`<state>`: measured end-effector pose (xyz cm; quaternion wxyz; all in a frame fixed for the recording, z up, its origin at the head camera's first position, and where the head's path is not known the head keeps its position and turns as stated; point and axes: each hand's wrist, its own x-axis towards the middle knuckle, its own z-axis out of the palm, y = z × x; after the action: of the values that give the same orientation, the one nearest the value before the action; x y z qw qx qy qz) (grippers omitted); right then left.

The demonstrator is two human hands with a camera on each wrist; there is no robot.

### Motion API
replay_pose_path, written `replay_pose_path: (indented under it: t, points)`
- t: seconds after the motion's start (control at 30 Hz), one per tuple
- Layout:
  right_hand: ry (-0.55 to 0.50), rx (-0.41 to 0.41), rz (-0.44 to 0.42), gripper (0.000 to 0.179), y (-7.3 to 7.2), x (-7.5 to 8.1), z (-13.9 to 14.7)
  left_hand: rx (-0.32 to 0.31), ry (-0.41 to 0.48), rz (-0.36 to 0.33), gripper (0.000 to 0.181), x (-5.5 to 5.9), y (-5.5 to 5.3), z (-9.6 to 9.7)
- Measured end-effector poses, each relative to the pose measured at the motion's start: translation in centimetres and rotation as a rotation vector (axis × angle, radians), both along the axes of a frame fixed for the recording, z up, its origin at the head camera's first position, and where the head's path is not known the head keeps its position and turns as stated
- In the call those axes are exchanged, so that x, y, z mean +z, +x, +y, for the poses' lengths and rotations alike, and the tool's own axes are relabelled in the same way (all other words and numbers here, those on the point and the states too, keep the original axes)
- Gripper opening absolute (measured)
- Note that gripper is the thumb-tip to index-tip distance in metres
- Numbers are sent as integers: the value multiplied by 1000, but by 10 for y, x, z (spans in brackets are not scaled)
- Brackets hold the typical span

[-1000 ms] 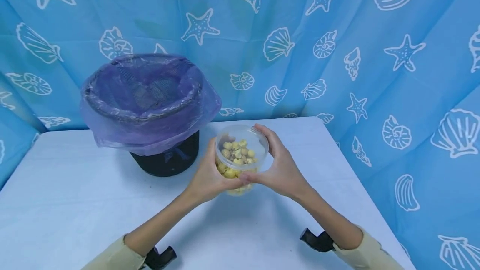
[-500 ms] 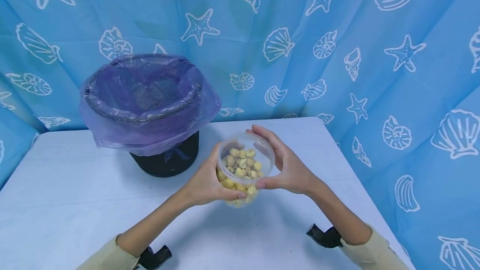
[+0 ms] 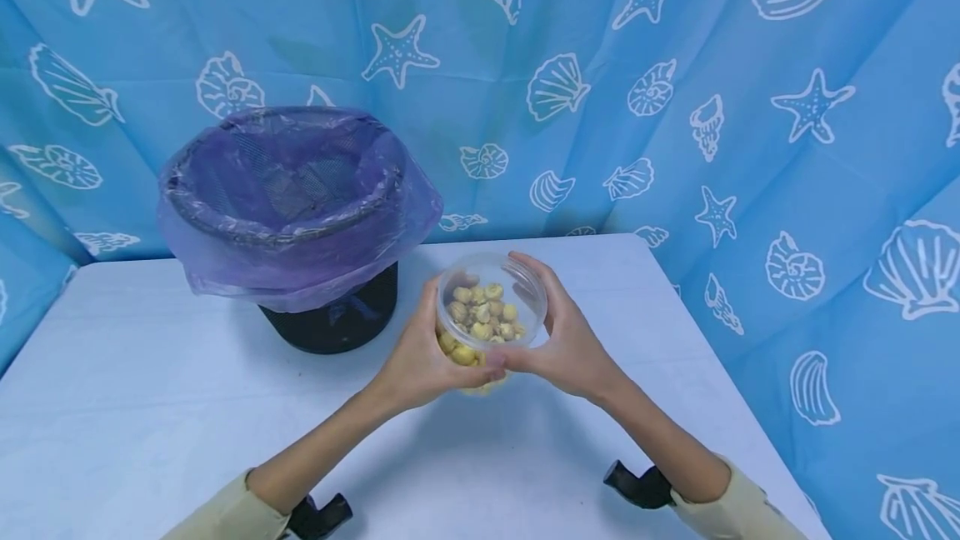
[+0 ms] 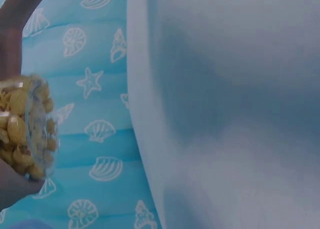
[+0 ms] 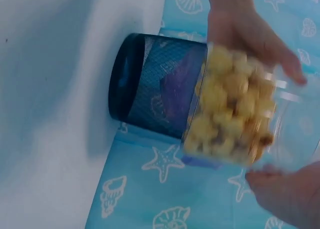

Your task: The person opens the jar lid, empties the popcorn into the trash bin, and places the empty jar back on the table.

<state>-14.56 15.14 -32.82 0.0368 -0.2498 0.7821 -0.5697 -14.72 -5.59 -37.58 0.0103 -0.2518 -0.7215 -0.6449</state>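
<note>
- Plainly, the largest item is a blue curtain [image 3: 600, 140], printed with white shells and starfish, hanging behind and to the right of the worktop.
- Worktop [image 3: 187, 407]: covered in white; far edge and both side edges visible in the head view.
- Black mesh bin [image 3: 341, 323]: stands near the far edge, nearer the far left corner than the far right; lined with a purple bag [image 3: 300, 269] folded outward over the rim.
- Left hand [image 3: 420, 357]: gripping the jar's left side, fingers around the wall, thumb across the near side.
- Right hand [image 3: 562, 340]: gripping the right side, fingers behind, thumb in front; the two thumbs meet on the near side.
- Clear jar [image 3: 529, 290]: held above the worktop, right of the bin and apart from it, towards the middle of the far edge; mouth open and facing up. Slight tilt cannot be determined. Blurred in the right wrist view.
- Black devices [image 3: 637, 486]: one at each wrist, beside the pale sleeves [image 3: 738, 502].
- Yellow popcorn-like pieces [image 3: 480, 311]: inside the jar, filled to below the rim; count indeterminable.
</note>
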Motion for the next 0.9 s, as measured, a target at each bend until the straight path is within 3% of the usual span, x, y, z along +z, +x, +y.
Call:
replay_pose_path:
  t: [0.2, 0.3, 0.43, 0.57, 0.7, 0.9]
  points:
    - [-36, 212, -8, 107, -7, 0, 12, -117, -11, -36, 106, 2, 5, -8]
    - [-45, 266, -9, 108, -10, -1, 15, -152, -8, -44, 105, 2, 5, -10]
    - [-55, 231, 31, 111, -9, -2, 13, -121, -4, -45, 104, 3, 5, -9]
    - [-43, 124, 98, 115, -4, -3, 6, -58, 14, -44, 106, 3, 3, -7]
    - [-20, 45, 104, 112, -2, -2, -2, -13, 33, -34, 105, 1, 2, -4]
    - [-55, 89, 56, 106, -3, 0, -1, -34, 43, -31, 105, 0, 2, -5]
